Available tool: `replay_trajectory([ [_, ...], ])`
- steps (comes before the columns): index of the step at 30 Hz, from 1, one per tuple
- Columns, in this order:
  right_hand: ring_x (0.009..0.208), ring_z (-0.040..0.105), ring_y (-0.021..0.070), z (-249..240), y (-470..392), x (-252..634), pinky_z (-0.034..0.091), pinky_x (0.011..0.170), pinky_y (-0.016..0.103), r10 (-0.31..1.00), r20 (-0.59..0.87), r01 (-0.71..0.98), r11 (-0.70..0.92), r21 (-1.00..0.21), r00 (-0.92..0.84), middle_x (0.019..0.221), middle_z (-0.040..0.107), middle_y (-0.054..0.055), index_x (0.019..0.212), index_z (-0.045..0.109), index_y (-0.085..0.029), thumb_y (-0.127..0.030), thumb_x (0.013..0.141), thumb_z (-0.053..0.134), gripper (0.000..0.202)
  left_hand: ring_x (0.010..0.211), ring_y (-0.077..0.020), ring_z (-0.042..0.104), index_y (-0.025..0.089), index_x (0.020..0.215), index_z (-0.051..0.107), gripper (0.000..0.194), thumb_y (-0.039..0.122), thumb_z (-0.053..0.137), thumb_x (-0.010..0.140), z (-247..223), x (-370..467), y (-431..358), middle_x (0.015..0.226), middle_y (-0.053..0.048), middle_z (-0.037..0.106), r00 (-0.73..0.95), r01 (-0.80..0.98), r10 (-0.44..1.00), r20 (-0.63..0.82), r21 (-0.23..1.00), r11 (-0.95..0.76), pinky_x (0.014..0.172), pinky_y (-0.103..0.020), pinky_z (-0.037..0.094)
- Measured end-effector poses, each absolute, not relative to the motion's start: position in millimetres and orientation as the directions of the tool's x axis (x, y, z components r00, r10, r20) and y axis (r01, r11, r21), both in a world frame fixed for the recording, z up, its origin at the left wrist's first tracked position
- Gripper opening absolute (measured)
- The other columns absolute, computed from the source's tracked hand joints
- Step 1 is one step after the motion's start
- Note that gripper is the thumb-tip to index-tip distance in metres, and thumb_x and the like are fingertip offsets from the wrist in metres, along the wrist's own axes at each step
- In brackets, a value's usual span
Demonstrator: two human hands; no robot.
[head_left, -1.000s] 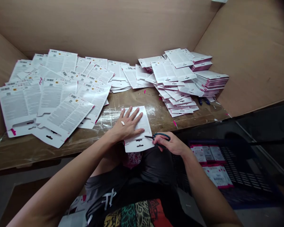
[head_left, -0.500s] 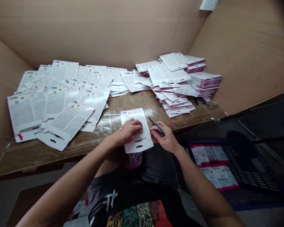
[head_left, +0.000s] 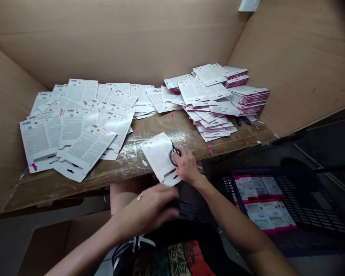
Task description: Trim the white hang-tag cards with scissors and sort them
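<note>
A white printed card (head_left: 157,155) with a hang slot lies tilted at the near edge of the worn wooden table (head_left: 138,161). My right hand (head_left: 186,165) rests on its right side and holds small blue-handled scissors (head_left: 172,153), blades pointing away from me. My left hand (head_left: 149,211) is off the table, down over my lap, fingers loosely curled and blurred, with nothing visible in it.
Spread white cards (head_left: 74,122) cover the table's left and back. Stacks of pink-edged cards (head_left: 244,96) stand at the back right. Cardboard walls (head_left: 293,57) enclose the table. A dark crate (head_left: 287,207) holding pink cards sits low on the right.
My left hand has left the card and dropped to my lap. The card has turned and shifted left. My right hand with the scissors has moved onto the card.
</note>
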State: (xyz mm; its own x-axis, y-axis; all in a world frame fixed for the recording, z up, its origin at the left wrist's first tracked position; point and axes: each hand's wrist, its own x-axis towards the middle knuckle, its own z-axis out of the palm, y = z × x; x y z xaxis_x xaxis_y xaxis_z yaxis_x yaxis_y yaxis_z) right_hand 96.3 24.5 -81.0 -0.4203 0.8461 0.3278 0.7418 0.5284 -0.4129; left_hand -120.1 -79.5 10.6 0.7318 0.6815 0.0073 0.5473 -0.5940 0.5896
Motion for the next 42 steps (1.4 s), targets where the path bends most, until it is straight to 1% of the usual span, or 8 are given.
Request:
replay_trajectory([
  [4, 0.117, 0.06, 0.0326, -74.2, 23.3, 93.1, 0.051, 0.105, 0.048, 0.867, 0.353, 0.689, 0.496, -0.528, -0.353, 0.127, 0.062, 0.017, 0.123, 0.073, -0.02, -0.017, 0.103, 0.057, 0.026, 0.157, -0.0383, 0.046, 0.02, 0.142, 0.06, 0.055, 0.047, 0.076, 0.098, -29.4, -126.3, -60.7, 0.164, -0.02, 0.054, 0.515, 0.772, 0.841, 0.167, 0.336, -0.539, 0.124, -0.058, 0.046],
  [10, 0.12, 0.062, 0.0357, -61.0, 12.9, 138.3, 0.05, 0.104, 0.05, 0.659, 0.314, 0.489, 0.733, -0.473, -0.683, 0.132, 0.064, 0.016, 0.116, 0.074, -0.019, -0.053, 0.089, 0.087, 0.045, 0.157, -0.0365, 0.045, 0.02, 0.119, 0.064, 0.038, 0.054, 0.071, 0.101, -54.0, -147.5, -32.4, 0.156, -0.016, 0.061, 0.551, 0.732, 0.801, 0.233, 0.325, -0.598, 0.126, -0.055, 0.045],
  [18, 0.108, 0.061, 0.0329, -72.4, 13.6, 109.4, 0.052, 0.097, 0.047, 0.845, 0.354, 0.686, 0.532, -0.496, -0.4, 0.114, 0.062, 0.015, 0.106, 0.07, -0.019, -0.036, 0.104, 0.068, 0.017, 0.117, -0.03, 0.069, 0.02, 0.113, 0.07, 0.017, 0.03, 0.057, 0.109, -61.1, -133.4, -11.8, 0.12, -0.012, 0.077, 0.352, 0.834, 0.902, 0.249, 0.354, -0.423, 0.101, -0.047, 0.055],
  [22, 0.106, 0.06, 0.034, -69.6, 7.6, 99.0, 0.054, 0.096, 0.049, 0.879, 0.374, 0.727, 0.462, -0.509, -0.297, 0.114, 0.059, 0.016, 0.107, 0.068, -0.02, -0.03, 0.102, 0.065, 0.011, 0.128, -0.0366, 0.062, 0.028, 0.144, 0.067, 0.04, 0.03, 0.064, 0.104, -59.0, -138.7, -17.8, 0.15, -0.011, 0.068, 0.493, 0.816, 0.835, 0.246, 0.202, -0.541, 0.1, -0.053, 0.052],
  [28, 0.079, 0.06, 0.0217, -66.1, -7.5, 84.1, 0.054, 0.072, 0.032, 0.966, 0.259, 0.356, 0.244, -0.902, -0.006, 0.093, 0.06, 0.003, 0.101, 0.059, -0.024, -0.023, 0.091, 0.068, 0.013, 0.118, -0.0322, 0.069, 0.032, 0.155, 0.06, 0.056, 0.013, 0.052, 0.103, -76.0, -147.3, -41.7, 0.146, -0.007, 0.072, 0.485, 0.756, 0.732, 0.479, 0.191, -0.626, 0.091, -0.049, 0.054],
  [33, 0.074, 0.056, 0.0165, -27.0, 43.7, 95.0, 0.049, 0.07, 0.027, 0.953, 0.292, 0.178, 0.274, -0.945, 0.086, 0.091, 0.064, 0.0, 0.097, 0.057, -0.024, -0.019, 0.085, 0.067, 0.016, 0.133, -0.0306, 0.067, 0.027, 0.16, 0.052, 0.057, 0.02, 0.06, 0.104, -53.7, -139.4, -46.5, 0.15, -0.011, 0.07, 0.416, 0.74, 0.662, 0.623, 0.192, -0.645, 0.104, -0.048, 0.057],
  [38, 0.081, 0.054, 0.0142, 74.5, 185.8, 147.0, 0.046, 0.079, 0.027, 0.798, 0.547, 0.453, 0.401, -0.796, 0.254, 0.089, 0.062, 0.001, 0.091, 0.053, -0.021, -0.013, 0.088, 0.065, 0.015, 0.139, -0.0337, 0.065, 0.029, 0.134, 0.07, 0.036, 0.033, 0.058, 0.1, -22.9, -267.4, -18.2, 0.148, -0.011, 0.07, -0.005, 0.936, 0.779, 0.627, 0.277, -0.218, 0.117, -0.056, 0.052],
  [42, 0.104, 0.056, 0.0204, 123.3, 240.9, 180.0, 0.041, 0.094, 0.034, 0.705, 0.615, 0.555, 0.371, -0.744, 0.352, 0.094, 0.061, 0.004, 0.085, 0.049, -0.022, -0.015, 0.093, 0.065, 0.019, 0.125, -0.0523, 0.067, 0.023, 0.139, 0.063, 0.078, 0.073, 0.067, 0.079, -28.3, -392.5, 10.2, 0.133, -0.018, 0.075, -0.418, 0.908, 0.847, 0.329, 0.178, 0.379, 0.095, -0.072, 0.057],
])
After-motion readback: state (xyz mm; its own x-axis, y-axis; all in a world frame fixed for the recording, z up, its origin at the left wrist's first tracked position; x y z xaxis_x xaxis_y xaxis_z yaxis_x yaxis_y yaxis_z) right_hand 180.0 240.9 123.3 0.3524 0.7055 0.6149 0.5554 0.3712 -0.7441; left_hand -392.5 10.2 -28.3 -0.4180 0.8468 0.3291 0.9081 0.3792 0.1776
